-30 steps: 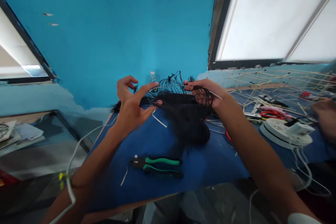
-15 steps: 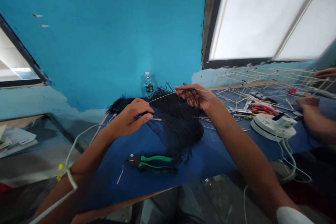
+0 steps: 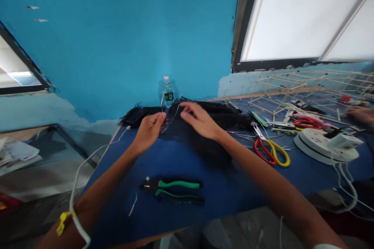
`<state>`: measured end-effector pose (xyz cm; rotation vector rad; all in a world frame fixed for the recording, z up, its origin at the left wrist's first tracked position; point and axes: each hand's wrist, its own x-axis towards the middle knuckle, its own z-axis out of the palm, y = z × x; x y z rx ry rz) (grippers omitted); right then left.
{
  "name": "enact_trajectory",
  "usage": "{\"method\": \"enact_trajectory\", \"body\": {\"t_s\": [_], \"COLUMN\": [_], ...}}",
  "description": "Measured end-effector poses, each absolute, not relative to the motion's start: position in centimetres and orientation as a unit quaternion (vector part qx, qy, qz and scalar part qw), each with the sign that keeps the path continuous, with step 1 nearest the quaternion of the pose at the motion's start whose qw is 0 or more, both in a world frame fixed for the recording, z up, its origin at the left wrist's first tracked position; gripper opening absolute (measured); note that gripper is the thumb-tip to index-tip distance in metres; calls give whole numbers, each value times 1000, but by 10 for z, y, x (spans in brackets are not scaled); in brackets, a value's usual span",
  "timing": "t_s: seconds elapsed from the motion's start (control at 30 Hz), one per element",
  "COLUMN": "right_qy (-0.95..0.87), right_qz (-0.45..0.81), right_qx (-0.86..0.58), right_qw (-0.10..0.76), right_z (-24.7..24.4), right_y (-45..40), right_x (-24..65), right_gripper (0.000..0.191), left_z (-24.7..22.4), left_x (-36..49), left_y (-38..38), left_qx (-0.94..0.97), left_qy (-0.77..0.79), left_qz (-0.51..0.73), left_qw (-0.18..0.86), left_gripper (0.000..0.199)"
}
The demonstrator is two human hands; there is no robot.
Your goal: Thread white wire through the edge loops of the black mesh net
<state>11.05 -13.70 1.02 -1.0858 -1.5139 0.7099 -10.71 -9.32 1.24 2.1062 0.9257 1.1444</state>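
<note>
While green-handled metal pliers (image 3: 178,183) lie nearest on the blue tabletop (image 3: 117,198), the left hand (image 3: 150,130) pinches a thin pale wire (image 3: 163,98), its straight end pointing up and away. From beside that pinch, a slender silvery strand (image 3: 176,113) curves up rightward to the right hand (image 3: 198,120), fingers parted; whether they touch it, I cannot tell. Beneath spreads black stringy fabric (image 3: 201,149); beyond stands a clear plastic bottle (image 3: 168,95).

Forearms (image 3: 112,175) bare; white sleeve edge (image 3: 327,246) on right arm (image 3: 263,173).
</note>
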Motion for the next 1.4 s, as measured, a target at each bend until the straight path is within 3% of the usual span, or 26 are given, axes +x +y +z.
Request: {"method": "enact_trajectory", "body": {"t_s": [0.13,0.27,0.53,0.7,0.9,1.0,1.1,1.2,1.3,1.4], "right_qy": [-699,-703,-649,-533,-506,-492,-554,-640,-707,-765], "right_qz": [408,465,484,524,515,499,468,426,373,348], "right_qx": [-439,-421,-405,-423,-418,-401,-406,-403,-404,-401], "right_qw": [390,334,426,512,551,591,556,497,445,366], "right_z": [-21,-36,-47,-51,-52,-52,-43,-22,-1,13], "right_y": [-153,-156,-165,-163,-161,-161,-161,-159,-151,-142], "right_x": [100,110,117,117,116,117,124,128,119,102], "right_gripper": [44,31,9,17,17,16,13,17,31,30], "left_z": [-13,-26,-29,-36,-40,-40,-42,-44,-42,-35], "left_x": [-118,-126,-134,-138,-139,-135,-130,-126,-125,-126], "left_y": [-110,-124,-138,-139,-141,-143,-144,-144,-145,-144], "left_qx": [740,643,562,491,465,464,486,533,572,608], "left_qy": [359,369,365,288,218,242,305,333,329,313], "left_qz": [314,281,277,317,364,398,416,418,399,377], "left_qw": [474,609,689,758,777,753,705,656,637,625], "left_gripper": [51,48,44,49,75,76,62,28,25,27]}}
